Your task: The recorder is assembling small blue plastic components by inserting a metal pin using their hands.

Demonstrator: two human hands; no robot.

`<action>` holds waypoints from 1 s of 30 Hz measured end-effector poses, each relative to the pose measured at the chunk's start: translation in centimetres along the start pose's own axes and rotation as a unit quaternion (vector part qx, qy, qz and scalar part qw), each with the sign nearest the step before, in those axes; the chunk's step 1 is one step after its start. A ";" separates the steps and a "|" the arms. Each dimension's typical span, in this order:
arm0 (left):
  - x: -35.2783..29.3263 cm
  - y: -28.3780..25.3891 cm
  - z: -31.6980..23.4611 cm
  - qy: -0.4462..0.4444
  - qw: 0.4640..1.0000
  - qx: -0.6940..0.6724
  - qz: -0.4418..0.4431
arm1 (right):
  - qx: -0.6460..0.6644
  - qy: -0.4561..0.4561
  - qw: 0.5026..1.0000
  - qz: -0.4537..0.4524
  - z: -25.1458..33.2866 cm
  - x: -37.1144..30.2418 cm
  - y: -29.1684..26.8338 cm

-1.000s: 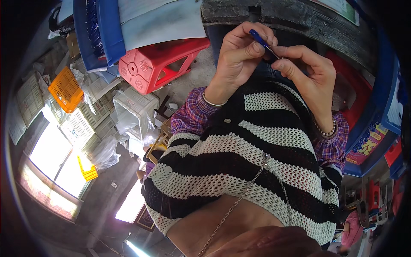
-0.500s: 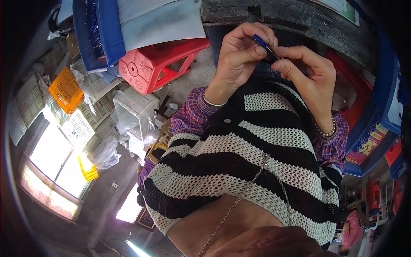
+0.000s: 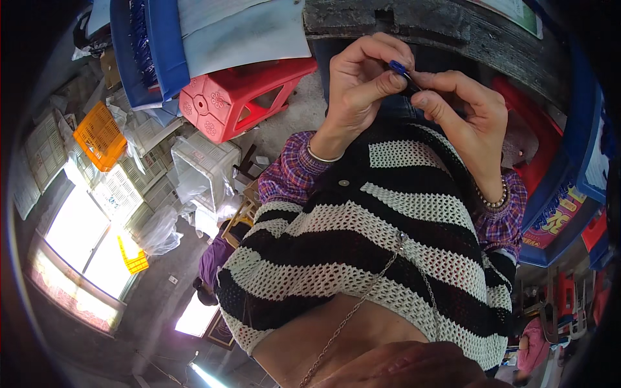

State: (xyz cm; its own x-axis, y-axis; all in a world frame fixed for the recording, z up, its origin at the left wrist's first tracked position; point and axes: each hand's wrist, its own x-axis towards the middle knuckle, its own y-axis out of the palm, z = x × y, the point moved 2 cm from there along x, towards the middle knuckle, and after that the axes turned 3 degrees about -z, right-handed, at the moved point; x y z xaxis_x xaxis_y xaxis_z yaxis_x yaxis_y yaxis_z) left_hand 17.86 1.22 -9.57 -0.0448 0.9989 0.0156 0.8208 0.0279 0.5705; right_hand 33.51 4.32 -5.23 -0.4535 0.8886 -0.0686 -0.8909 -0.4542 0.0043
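My left hand (image 3: 362, 87) pinches a small, slim blue and dark piece (image 3: 398, 67) between thumb and fingers. Its blue end sticks up past the thumb; what kind of thing it is, I cannot make out. Close against it, my right hand (image 3: 466, 107) has thumb and index finger pinched together at the piece's dark end. The fingertips hide most of that end. Both hands are held up before my body, just short of a dark, worn wooden table edge (image 3: 427, 27).
Left of the table stand a blue tray (image 3: 167, 52) with shiny dark blue pieces and a red plastic stool (image 3: 210, 107). A blue crate (image 3: 537, 249) is at right. Farther left lie an orange basket (image 3: 100, 136) and pale crates. A person in purple (image 3: 213, 262) is behind.
The blue end of the small piece has shifted slightly right and down and turned in my left fingers. My right hand barely moves. The person in purple behind has come farther into view.
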 end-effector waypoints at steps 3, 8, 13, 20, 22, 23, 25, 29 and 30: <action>0.0 0.4 -0.3 0.024 0.999 0.026 -0.009 | -0.050 -0.058 0.997 0.009 0.1 0.1 -0.2; 0.0 0.7 -1.0 -0.008 0.997 0.077 0.010 | -0.184 -0.186 0.965 0.018 1.1 -0.2 -0.1; -0.5 -0.4 0.5 -0.100 0.994 0.052 -0.018 | -0.329 -0.213 0.918 0.062 0.0 -0.1 0.3; -0.9 -0.7 0.0 -0.139 0.986 0.032 -0.091 | -0.159 -0.009 0.985 0.065 -1.5 0.4 0.2; -1.1 -0.4 -0.4 -0.147 0.983 0.051 -0.100 | -0.095 0.025 0.995 0.027 -1.6 0.3 0.2; -1.1 -0.4 -0.5 -0.146 0.983 0.050 -0.098 | -0.096 0.024 0.995 0.026 -1.5 0.3 0.3; -1.4 -0.4 -0.5 -0.146 0.982 0.064 -0.100 | -0.155 -0.043 0.987 -0.010 -1.0 0.0 0.3; -2.0 -1.8 -0.6 -0.081 0.982 0.129 -0.114 | -0.157 -0.037 0.987 -0.004 0.6 -0.1 -0.1; -2.0 -2.3 -0.7 -0.107 0.988 0.039 -0.104 | -0.130 -0.014 0.991 -0.005 1.0 -0.1 -0.3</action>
State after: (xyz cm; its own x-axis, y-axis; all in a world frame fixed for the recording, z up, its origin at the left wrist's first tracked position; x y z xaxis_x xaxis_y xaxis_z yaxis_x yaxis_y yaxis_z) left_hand 15.71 -0.90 -10.36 -0.1019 0.9563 -0.2739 0.8480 0.2275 0.4787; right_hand 33.80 4.40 -4.18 -0.4483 0.8930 -0.0399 -0.8598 -0.4430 -0.2540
